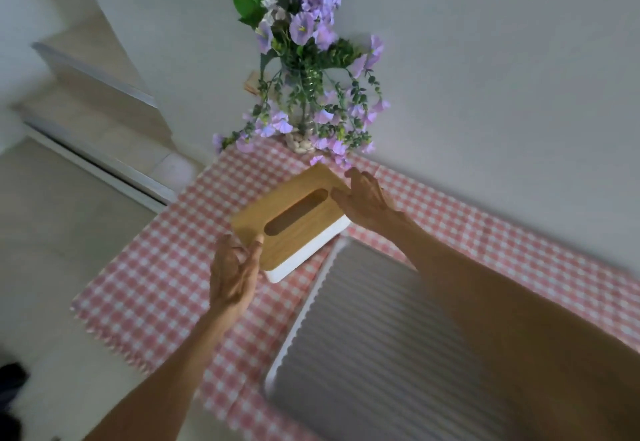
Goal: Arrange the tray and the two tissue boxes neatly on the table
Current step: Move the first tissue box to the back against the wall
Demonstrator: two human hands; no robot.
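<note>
A tissue box (pixel 294 229) with a wooden slotted lid and a white body lies at an angle on the pink checked tablecloth (pixel 138 302). My left hand (pixel 233 274) holds its near left end, thumb on the lid and fingers against the side. My right hand (pixel 367 201) holds the far right end, thumb on the lid and fingers spread past the corner. The tray (pixel 363 336), grey and ribbed with a white scalloped rim, lies just to the right of the box, partly hidden under my right forearm. No second tissue box is in view.
A glass vase of purple flowers (pixel 304 94) stands at the table's far edge against the white wall, just behind the box. Steps and pale floor (pixel 69 233) lie to the left beyond the table edge. A dark shape (pixel 10 381) sits at bottom left.
</note>
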